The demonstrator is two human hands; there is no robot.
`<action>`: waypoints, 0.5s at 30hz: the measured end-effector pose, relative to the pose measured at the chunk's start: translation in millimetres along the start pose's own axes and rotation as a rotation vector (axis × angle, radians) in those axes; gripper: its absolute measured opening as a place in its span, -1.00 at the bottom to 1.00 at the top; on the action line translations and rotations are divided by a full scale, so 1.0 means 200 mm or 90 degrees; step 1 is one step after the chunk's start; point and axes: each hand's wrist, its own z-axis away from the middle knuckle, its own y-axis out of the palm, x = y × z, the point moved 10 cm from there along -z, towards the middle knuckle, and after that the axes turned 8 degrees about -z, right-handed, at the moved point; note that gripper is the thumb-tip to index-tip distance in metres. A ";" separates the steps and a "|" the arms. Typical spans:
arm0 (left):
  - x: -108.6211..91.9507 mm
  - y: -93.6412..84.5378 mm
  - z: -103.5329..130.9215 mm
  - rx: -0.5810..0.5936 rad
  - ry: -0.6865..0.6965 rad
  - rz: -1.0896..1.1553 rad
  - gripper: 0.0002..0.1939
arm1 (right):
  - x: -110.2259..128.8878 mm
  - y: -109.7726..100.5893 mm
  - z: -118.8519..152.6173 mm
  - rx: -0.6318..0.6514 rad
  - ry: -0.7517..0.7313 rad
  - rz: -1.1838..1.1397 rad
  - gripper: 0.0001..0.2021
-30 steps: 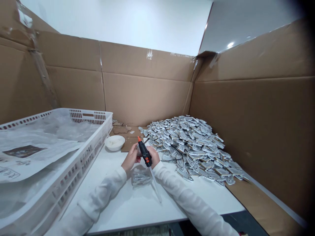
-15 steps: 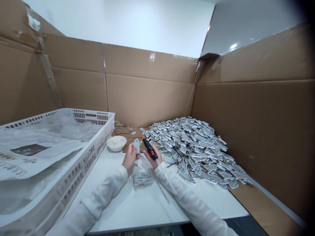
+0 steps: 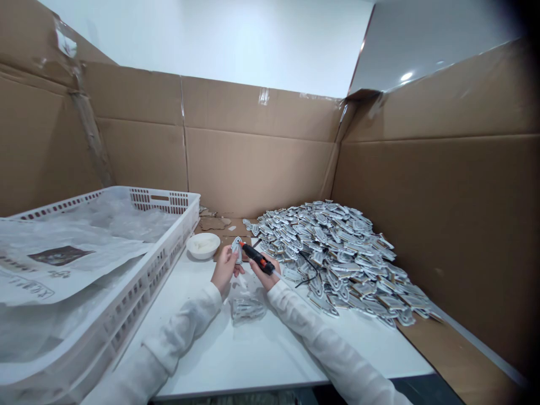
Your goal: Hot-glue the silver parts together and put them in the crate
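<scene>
Step in hand looks like gluing: your left hand (image 3: 223,271) pinches a flat grey-white piece (image 3: 237,246) upright, fingers clamped on its lower part, above the near side of the table (image 3: 228,360). Your right hand (image 3: 270,274) has its fingers wrapped around a black-and-orange glue gun (image 3: 262,262), orange tip at the piece's upper part; contact or a hair off, can't tell. Next move seems to call for a steady piece and a controlled squeeze, fingertips clear of the nozzle. Materials: piece is thin, pointed-arch shaped, pale-outlined; gun is hard plastic, translucent glue stick out the back. Below your hands, a crinkly clear bag (image 3: 248,311). Right, a heap of similar flat pieces (image 3: 333,259), brownish edges. Left, a smooth round white bowl (image 3: 202,257) and slotted plastic crate (image 3: 172,243). Creased cardboard walls (image 3: 257,163) around.
</scene>
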 end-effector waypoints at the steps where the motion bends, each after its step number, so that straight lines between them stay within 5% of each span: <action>1: 0.00 0.01 0.00 0.011 -0.004 -0.004 -0.50 | 0.00 0.01 0.00 0.001 -0.003 -0.013 -0.73; 15: -0.01 0.02 0.02 0.000 -0.007 0.009 -0.53 | 0.04 -0.02 0.01 -0.005 0.006 -0.034 -0.76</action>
